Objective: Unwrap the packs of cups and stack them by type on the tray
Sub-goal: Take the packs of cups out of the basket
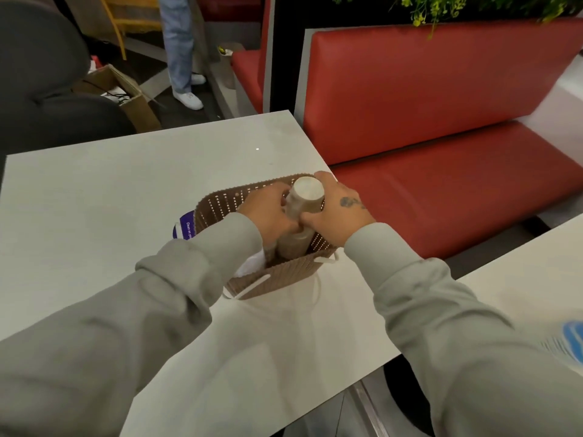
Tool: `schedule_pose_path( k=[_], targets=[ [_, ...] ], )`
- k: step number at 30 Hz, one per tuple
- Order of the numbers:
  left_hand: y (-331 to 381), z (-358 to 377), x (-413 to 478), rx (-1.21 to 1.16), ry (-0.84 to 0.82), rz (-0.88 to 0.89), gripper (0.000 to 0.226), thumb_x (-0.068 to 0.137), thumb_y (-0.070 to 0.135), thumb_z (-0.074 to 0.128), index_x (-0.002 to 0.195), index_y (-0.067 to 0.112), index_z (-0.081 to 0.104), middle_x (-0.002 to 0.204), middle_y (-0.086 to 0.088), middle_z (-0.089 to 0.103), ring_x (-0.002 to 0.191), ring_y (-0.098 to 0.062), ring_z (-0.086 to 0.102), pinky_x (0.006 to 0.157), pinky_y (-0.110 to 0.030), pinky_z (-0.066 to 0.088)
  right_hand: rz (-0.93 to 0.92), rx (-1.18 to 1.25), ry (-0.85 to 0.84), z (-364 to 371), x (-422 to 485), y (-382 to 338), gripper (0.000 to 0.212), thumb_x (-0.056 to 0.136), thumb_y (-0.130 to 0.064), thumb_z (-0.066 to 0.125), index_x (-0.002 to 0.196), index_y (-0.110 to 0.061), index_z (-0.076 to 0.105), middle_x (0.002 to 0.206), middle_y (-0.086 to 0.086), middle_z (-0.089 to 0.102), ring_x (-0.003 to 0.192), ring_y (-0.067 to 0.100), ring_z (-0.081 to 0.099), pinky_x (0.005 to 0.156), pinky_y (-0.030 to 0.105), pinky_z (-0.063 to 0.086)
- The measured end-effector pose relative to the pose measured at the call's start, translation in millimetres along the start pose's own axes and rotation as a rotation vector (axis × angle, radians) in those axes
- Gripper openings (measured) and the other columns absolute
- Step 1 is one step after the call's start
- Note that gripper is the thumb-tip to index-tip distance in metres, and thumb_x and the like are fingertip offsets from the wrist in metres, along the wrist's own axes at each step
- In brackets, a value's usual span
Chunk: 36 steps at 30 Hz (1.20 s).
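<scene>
The work looks to be somewhere in its middle, not at its end. A tall stack of brown cups (304, 197) stands upright in the brown perforated tray (277, 279), which sits near the right edge of the white table (94, 216). Both hands are on the stack: the left hand (268, 206) has its fingers curled round the stack's left side, and the right hand (337, 212) wraps the right side with its thumb across the front, so each is grasping the cups and neither is free. The stack has a slight sheen, but motion blur makes it impossible to tell whether a clear wrap covers it or the cups are bare. So it cannot be said whether this pack is being set in place or is yet to be opened. Inside the tray, low on its left side, lies a white piece (252, 263) that could be other cups or loose wrapping; it is too hidden by the left sleeve to name. Touching the tray's outer left wall is a purple-labelled pack (184, 227) lying on the table, which, if it holds cups, would count as work left to do. One type of cup is thus at least in the tray, and sorting of any second type appears unfinished
</scene>
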<state>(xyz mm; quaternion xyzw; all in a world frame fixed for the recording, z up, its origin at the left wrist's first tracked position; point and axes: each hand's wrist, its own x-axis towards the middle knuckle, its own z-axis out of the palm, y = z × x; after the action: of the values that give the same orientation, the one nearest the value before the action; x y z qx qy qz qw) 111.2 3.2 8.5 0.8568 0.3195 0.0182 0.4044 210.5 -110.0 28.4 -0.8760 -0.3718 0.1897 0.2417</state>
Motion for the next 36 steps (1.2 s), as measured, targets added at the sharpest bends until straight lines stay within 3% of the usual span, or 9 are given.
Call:
schedule_pose_path(
  k=[4,8,11,14,17,20,25,31,36],
  targets=[
    [-10,7,11,0.003,-0.008,0.016,0.058,0.07,0.02,0.077,0.124,0.029,0.058,0.11,0.002,0.068,0.1,-0.023,0.067,0.088,-0.044,0.056,0.021,0.052,0.014,18,6,2,0.074,0.082,-0.02,0.075,0.142,-0.021,0.032,0.122,0.012,0.057,0.111,0.032,0.055,0.081,0.03,0.041],
    [-16,6,17,0.018,-0.015,0.022,0.039,0.079,0.007,0.07,0.115,0.019,0.065,0.102,0.0,0.068,0.096,-0.021,0.067,0.092,-0.042,0.054,0.04,0.16,0.103,30,11,3,0.067,0.083,-0.022,0.079,0.131,-0.016,0.032,0.103,0.006,0.054,0.092,0.026,0.054,0.074,0.03,0.039],
    [-17,4,16,0.046,-0.027,0.04,0.032,0.081,0.004,0.068,0.111,0.015,0.069,0.101,-0.001,0.07,0.097,-0.02,0.067,0.093,-0.041,0.054,0.029,0.13,0.141,34,13,4,0.065,0.083,-0.024,0.08,0.128,-0.017,0.033,0.1,0.003,0.053,0.088,0.024,0.05,0.073,0.029,0.037],
    [-17,5,11,0.015,-0.034,0.058,0.042,0.081,0.005,0.069,0.122,0.014,0.063,0.108,-0.005,0.068,0.102,-0.023,0.065,0.095,-0.042,0.052,0.034,0.113,0.153,30,12,2,0.061,0.084,-0.023,0.075,0.129,-0.017,0.034,0.099,0.004,0.055,0.088,0.027,0.053,0.072,0.032,0.04],
    [-14,6,5,0.032,-0.042,0.086,0.066,0.08,0.012,0.073,0.14,0.02,0.046,0.12,-0.004,0.065,0.109,-0.024,0.062,0.097,-0.041,0.051,0.046,0.093,0.164,20,8,-3,0.059,0.083,-0.029,0.074,0.126,-0.017,0.035,0.082,-0.003,0.05,0.083,0.028,0.053,0.071,0.033,0.041],
    [-11,9,0,0.058,-0.051,0.111,0.086,0.075,0.018,0.08,0.147,0.024,0.032,0.117,-0.003,0.065,0.104,-0.024,0.062,0.093,-0.038,0.05,0.053,0.079,0.173,7,4,-9,0.06,0.083,-0.033,0.072,0.128,-0.018,0.035,0.076,-0.009,0.042,0.08,0.026,0.048,0.07,0.031,0.038],
    [-3,11,-5,-0.02,-0.078,0.084,0.081,0.074,0.021,0.083,0.141,0.022,0.038,0.112,-0.001,0.062,0.099,-0.021,0.059,0.084,-0.032,0.046,0.033,0.09,0.223,-17,0,-20,0.057,0.078,-0.036,0.071,0.12,-0.022,0.036,0.086,-0.001,0.05,0.089,0.033,0.052,0.074,0.032,0.039],
    [5,13,-9,-0.093,-0.073,0.093,0.108,0.068,0.027,0.089,0.15,0.029,0.019,0.115,0.006,0.053,0.101,-0.015,0.051,0.08,-0.025,0.04,-0.022,0.122,0.325,-56,-7,-36,0.055,0.076,-0.034,0.071,0.116,-0.021,0.037,0.083,-0.006,0.046,0.081,0.025,0.055,0.075,0.04,0.052],
    [16,9,-11,-0.173,0.005,0.091,0.097,0.061,0.034,0.091,0.14,0.029,0.034,0.118,0.004,0.058,0.106,-0.021,0.055,0.085,-0.032,0.043,-0.054,0.159,0.368,-83,-16,-46,0.056,0.073,-0.037,0.072,0.114,-0.025,0.036,0.089,-0.004,0.049,0.087,0.027,0.059,0.076,0.046,0.059]
  ],
)
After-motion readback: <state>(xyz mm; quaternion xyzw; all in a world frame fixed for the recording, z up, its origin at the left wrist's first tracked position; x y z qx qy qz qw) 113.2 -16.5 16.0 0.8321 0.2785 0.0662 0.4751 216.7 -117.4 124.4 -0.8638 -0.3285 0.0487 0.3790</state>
